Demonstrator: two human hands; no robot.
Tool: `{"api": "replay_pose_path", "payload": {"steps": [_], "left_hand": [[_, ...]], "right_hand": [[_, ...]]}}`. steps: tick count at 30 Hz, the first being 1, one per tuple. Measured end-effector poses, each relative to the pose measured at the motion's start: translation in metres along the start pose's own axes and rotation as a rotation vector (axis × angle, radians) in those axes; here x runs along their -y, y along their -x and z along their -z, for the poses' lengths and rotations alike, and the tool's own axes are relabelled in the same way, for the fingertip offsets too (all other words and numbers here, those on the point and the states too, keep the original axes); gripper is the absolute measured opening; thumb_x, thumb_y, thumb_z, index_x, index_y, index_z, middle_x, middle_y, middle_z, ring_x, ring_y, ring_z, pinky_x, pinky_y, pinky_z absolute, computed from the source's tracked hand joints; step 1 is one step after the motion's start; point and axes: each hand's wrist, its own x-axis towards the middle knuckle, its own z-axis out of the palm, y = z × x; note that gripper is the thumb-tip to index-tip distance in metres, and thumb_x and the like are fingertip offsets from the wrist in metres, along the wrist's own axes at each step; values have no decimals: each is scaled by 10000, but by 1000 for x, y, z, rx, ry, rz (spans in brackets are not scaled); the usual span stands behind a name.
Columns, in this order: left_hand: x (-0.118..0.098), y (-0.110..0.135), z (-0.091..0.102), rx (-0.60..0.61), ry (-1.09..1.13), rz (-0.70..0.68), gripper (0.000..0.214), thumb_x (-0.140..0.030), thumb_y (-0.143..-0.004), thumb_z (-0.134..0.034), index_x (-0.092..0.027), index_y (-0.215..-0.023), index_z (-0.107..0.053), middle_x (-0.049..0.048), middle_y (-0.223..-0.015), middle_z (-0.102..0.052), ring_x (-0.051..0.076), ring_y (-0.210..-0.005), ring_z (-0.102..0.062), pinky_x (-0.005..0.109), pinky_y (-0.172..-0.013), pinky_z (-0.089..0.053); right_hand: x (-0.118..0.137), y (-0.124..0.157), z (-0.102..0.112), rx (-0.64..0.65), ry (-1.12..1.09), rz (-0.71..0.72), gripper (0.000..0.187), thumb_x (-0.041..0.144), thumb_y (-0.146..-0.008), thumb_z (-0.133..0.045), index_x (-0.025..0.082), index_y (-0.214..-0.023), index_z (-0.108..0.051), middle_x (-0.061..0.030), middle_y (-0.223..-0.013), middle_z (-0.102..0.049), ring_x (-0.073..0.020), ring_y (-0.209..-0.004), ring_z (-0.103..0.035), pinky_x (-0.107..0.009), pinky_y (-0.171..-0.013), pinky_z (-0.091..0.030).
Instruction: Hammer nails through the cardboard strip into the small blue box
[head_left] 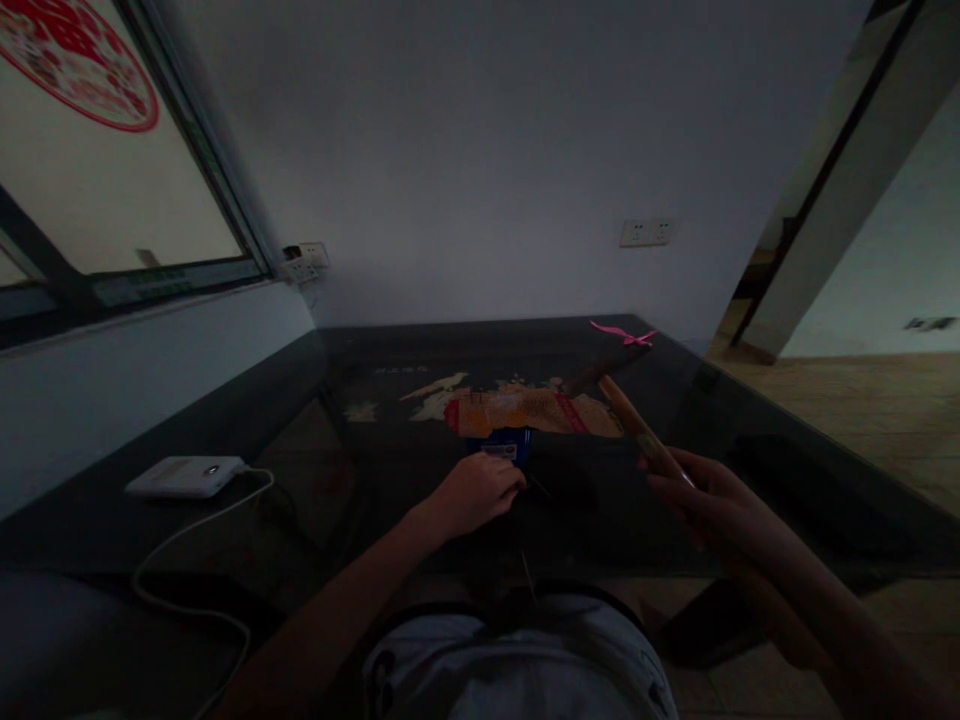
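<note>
My right hand (694, 490) is closed around a light brown wooden stick (634, 420). The stick slants up and to the left above the table, and a bright glint shows by the fingers. Near the middle of the table, my left hand (484, 490) has its fingers curled together beside a small dark blue packet (508, 445). Whether it grips the packet or some thin thing at its fingertips is too dark to tell. Just behind the blue packet lies an orange-tan packet (517, 410) with red bands, flat on the dark glossy table (420, 350).
A pink ribbon (626, 334) lies at the back right corner. On the left, a white power bank (187, 476) trails a white cable (180, 530) over the front edge. The wall (480, 200) with sockets (645, 233) stands behind the table.
</note>
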Motion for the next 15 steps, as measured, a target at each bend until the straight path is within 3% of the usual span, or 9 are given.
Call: {"api": "replay_pose_path", "payload": {"steps": [6,11,15], "left_hand": [[-22,22,-28,-142,77,-144,143,-200,-889,-453,-172,-951,-579,38,-899,-666,130,-851,-600,273,-774,-422],[-8,24,-40,-170,196,39,104,-200,-865,-494,-177,-921,-579,34,-894,-658,134,-840,-599,266,-763,-434],[0,23,-40,-143,228,81,106,-197,-858,-500,-182,-926,-579,30,-910,-653,136,-856,-597,269,-776,-438]], "right_hand": [[-3,-2,-1,23,3,11,442,479,-700,-630,163,-991,-527,90,-478,-411,-59,-333,-387,-173,-298,-362],[-2,-2,-1,42,6,7,424,463,-700,-635,165,-980,-526,87,-481,-431,-62,-335,-402,-175,-304,-374],[1,-3,1,39,-10,-5,412,445,-689,-649,169,-969,-526,91,-464,-426,-63,-324,-398,-175,-296,-366]]}}
